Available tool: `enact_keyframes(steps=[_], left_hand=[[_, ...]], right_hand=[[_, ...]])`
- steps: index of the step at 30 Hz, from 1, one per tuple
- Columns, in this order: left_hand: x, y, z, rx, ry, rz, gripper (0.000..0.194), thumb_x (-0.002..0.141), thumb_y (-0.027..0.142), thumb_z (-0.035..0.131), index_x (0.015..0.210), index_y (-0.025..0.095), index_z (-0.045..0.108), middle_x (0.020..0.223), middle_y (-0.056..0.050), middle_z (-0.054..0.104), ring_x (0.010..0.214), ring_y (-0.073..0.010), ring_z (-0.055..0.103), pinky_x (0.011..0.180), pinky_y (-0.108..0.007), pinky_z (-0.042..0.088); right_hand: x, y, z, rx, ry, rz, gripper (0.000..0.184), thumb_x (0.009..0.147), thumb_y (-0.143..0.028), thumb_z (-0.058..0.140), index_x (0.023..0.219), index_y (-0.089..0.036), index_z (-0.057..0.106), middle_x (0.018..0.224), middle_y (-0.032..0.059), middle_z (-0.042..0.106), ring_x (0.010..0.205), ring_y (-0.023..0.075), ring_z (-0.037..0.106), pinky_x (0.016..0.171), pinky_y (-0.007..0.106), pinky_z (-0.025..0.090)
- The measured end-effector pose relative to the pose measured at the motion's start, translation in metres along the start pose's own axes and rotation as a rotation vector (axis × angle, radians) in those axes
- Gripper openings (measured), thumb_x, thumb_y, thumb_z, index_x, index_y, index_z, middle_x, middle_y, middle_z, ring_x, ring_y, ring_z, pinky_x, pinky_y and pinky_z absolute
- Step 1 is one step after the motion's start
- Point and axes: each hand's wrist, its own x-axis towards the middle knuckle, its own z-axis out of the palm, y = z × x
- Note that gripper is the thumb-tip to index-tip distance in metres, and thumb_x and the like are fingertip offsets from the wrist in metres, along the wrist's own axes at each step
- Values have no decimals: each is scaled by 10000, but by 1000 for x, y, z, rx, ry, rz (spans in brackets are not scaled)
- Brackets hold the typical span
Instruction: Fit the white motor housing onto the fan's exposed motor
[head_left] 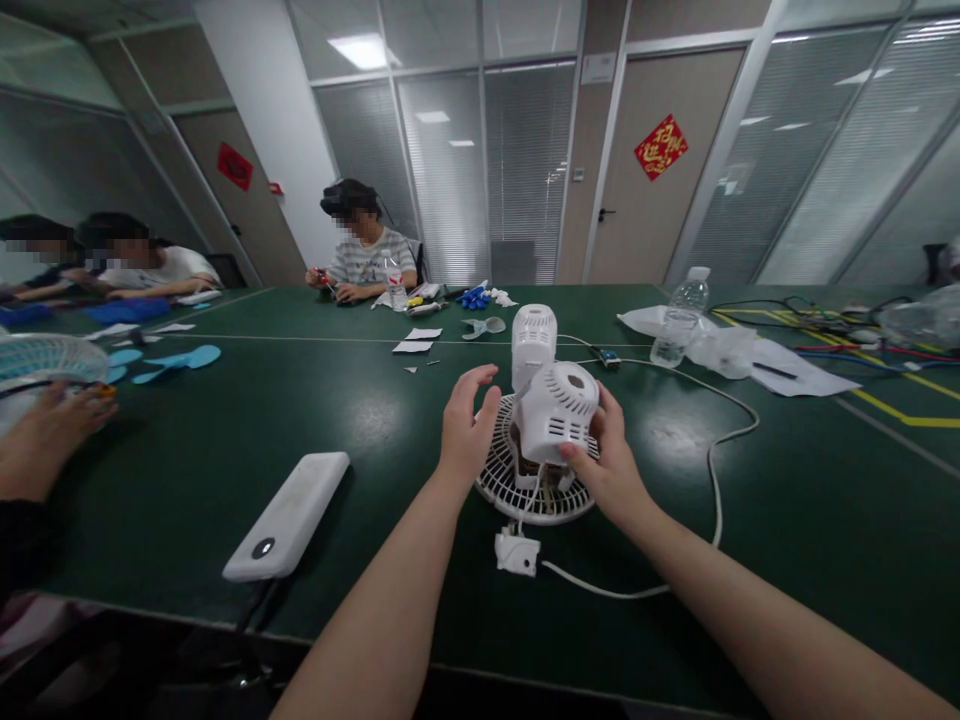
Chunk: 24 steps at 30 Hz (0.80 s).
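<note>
A white vented motor cover (556,412) from a small fan is in my right hand (619,465), gripped at its right side with the thumb in front. The cover is tilted above a round white fan grille (495,480) lying on the table. Under it a brownish motor part shows in the grille's middle, partly hidden. Beside the cover my left hand (471,420) is raised with fingers apart, holding nothing. Behind stands another white slotted fan piece (534,340). In front lies a small white box-like part (517,553), with a white cable (716,480) running from near it.
On the green table a white power bank (289,515) lies left. Blue fan blades (180,364) and a co-worker's hand (56,430) are farther left. A plastic bottle (679,320), paper and wires (847,335) lie right. Another person (367,250) sits opposite.
</note>
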Motion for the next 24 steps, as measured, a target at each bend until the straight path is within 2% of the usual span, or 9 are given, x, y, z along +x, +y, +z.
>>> enact_keyframes(steps=[2,4,6,8,11,13,16,21,24], left_hand=[[-2,10,-2,-106,-139,52,484,906,506,481,1308,238,499,1377,-90,500,1221,-240,513,1068,-360,373],[-4,15,-2,-193,-293,47,673,834,578,561,1390,230,410,1472,-106,397,1294,-280,454,1095,-377,348],[-5,17,-2,-233,-416,17,864,741,567,682,1448,226,321,1517,-118,332,1343,-320,396,1117,-404,324],[-7,18,-1,-213,-488,-6,1017,652,475,794,1480,235,254,1529,-122,314,1375,-345,346,1143,-434,284],[-8,20,0,-145,-526,-15,1166,555,336,871,1502,254,195,1530,-119,312,1399,-360,302,1170,-473,224],[-8,21,0,-124,-536,-28,1211,529,302,880,1509,249,170,1538,-123,293,1405,-368,287,1172,-495,208],[-7,21,-2,-128,-575,-84,1230,540,289,870,1518,229,126,1547,-135,274,1406,-370,287,1169,-509,207],[-7,19,-4,-172,-616,-206,1254,526,230,866,1521,238,101,1508,-150,350,1377,-380,338,1147,-535,240],[-8,17,-4,-184,-622,-217,1271,514,212,868,1521,256,95,1505,-147,355,1369,-382,350,1138,-547,257]], right_hand=[[-2,1,0,-22,-2,0,933,804,-449,679,1494,-269,77,1431,166,417,1271,339,473,1041,570,395],[-3,2,1,-43,-1,-6,937,800,-438,688,1493,-278,78,1429,158,421,1274,334,470,1040,566,398],[-4,4,2,-68,3,-13,952,790,-428,703,1495,-287,77,1443,148,405,1289,331,455,1050,563,390],[-4,5,2,-90,4,-27,965,783,-420,713,1497,-287,77,1463,143,377,1310,329,431,1071,562,368],[-5,6,3,-101,-2,-60,963,787,-415,710,1502,-281,79,1479,138,354,1324,320,416,1091,557,349],[-5,6,2,-118,-19,-69,945,799,-417,699,1506,-283,87,1486,128,346,1326,312,414,1099,550,344],[-6,7,1,-176,-62,-62,880,827,-428,667,1509,-298,125,1507,102,323,1350,306,383,1116,548,322],[-7,12,-4,-212,-123,-46,846,845,-442,641,1511,-316,135,1526,82,300,1364,306,364,1118,557,321],[-7,10,-6,-209,-134,-53,847,836,-441,653,1507,-299,155,1512,94,324,1358,307,373,1116,556,325]])
